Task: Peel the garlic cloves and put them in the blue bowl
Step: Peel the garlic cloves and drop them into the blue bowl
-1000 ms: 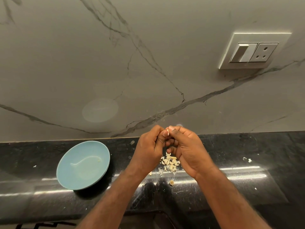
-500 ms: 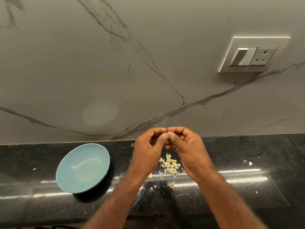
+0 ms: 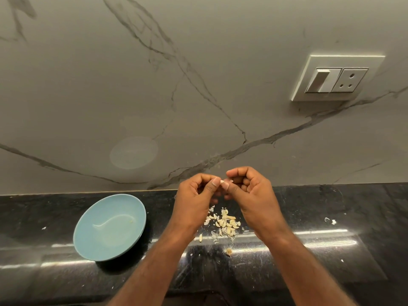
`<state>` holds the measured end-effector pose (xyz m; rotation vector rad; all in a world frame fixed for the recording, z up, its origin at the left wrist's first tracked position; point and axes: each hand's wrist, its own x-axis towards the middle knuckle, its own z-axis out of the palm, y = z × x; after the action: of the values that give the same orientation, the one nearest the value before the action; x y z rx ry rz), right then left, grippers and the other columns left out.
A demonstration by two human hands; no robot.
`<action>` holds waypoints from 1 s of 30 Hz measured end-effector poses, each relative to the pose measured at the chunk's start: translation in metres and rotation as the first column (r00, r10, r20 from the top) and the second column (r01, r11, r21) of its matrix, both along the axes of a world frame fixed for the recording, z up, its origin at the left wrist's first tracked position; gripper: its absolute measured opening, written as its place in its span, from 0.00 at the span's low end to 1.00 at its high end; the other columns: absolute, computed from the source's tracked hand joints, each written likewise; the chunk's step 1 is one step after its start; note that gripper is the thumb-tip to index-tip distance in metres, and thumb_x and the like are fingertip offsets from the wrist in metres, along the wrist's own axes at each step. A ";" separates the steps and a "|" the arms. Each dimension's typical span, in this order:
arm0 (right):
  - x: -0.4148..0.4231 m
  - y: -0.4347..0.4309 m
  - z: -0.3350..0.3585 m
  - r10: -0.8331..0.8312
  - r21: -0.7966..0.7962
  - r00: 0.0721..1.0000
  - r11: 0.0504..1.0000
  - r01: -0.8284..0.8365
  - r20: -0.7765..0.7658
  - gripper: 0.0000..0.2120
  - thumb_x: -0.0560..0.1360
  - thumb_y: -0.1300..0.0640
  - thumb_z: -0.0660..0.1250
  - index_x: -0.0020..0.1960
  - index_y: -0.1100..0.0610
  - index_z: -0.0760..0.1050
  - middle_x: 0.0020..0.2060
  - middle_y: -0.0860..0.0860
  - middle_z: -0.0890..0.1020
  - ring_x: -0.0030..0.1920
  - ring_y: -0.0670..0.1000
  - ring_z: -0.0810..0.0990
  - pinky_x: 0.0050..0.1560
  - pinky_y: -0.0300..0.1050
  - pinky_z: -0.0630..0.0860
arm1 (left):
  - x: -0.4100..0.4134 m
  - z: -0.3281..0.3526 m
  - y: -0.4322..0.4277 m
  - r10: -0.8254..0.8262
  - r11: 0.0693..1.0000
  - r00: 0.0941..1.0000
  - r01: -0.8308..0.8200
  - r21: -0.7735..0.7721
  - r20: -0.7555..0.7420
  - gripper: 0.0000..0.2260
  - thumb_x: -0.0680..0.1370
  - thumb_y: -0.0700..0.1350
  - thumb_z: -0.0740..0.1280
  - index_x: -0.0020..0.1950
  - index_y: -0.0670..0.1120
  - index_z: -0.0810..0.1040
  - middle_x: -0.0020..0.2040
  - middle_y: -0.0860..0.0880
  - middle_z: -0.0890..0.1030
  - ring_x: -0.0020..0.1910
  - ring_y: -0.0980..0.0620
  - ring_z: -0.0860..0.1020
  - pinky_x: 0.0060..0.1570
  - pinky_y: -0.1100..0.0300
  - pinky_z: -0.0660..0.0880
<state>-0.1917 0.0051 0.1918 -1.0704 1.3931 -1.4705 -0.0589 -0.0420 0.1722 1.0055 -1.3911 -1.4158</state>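
My forearms enter from the bottom edge, which cuts them off below the elbow. Between them at that edge is a dark patch I cannot make out. The black glossy surface [image 3: 331,250] carries streaks of reflected light that blur its detail.

On my left, well apart from my hands, sits the blue bowl [image 3: 92,235], tilted slightly toward me. A pale speck lies inside it, too small to identify.

Below my wrists is a heap of garlic pieces [image 3: 225,224] on the surface. My left wrist hides its left edge, and I cannot tell peeled cloves from loose skins there. A small brownish scrap [image 3: 228,251] lies just nearer me than the heap, and a few white flecks [image 3: 330,220] sit off to the right.

Above the heap I hold my left hand [image 3: 194,199] and right hand [image 3: 254,195] close together, both with fingers curled. Each grip is clamped on one garlic clove [image 3: 223,181], pinched where the two thumb tips meet. Only a small white end of it shows, and my fingers hide the rest.

Behind rises the grey veined wall [image 3: 198,85], with a white switch and socket plate [image 3: 335,78] at upper right.
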 end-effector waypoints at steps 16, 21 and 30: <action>-0.014 -0.002 -0.004 -0.002 0.089 0.904 0.995 0.044 -0.427 0.07 0.78 0.58 0.71 0.54 0.48 0.80 0.49 0.43 0.81 0.49 0.38 0.79 0.46 0.31 0.77 | -0.005 -0.006 0.001 0.075 0.983 0.987 -0.048 0.178 -0.145 0.04 0.79 0.38 0.69 0.51 0.42 0.82 0.43 0.47 0.85 0.43 0.53 0.83 0.43 0.63 0.79; -0.012 -0.001 -0.003 0.018 0.082 0.947 0.997 0.008 -0.320 0.03 0.78 0.58 0.71 0.48 0.54 0.83 0.40 0.49 0.85 0.43 0.46 0.84 0.44 0.39 0.81 | -0.003 -0.003 0.001 0.007 0.987 0.990 0.016 0.160 -0.142 0.04 0.78 0.36 0.70 0.51 0.41 0.83 0.45 0.45 0.86 0.44 0.52 0.84 0.44 0.62 0.79; -0.017 -0.004 -0.002 0.095 0.167 0.975 0.984 -0.061 -0.201 0.03 0.78 0.60 0.70 0.48 0.58 0.82 0.40 0.54 0.86 0.41 0.49 0.84 0.42 0.42 0.81 | 0.005 -0.002 -0.003 -0.056 0.997 0.997 0.059 0.050 -0.057 0.06 0.76 0.37 0.71 0.51 0.44 0.84 0.45 0.47 0.86 0.45 0.53 0.83 0.46 0.62 0.79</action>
<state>-0.2086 0.0007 0.1902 -1.1888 1.5678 -1.1946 -0.0543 -0.0452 0.1704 0.9585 -1.3583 -1.5177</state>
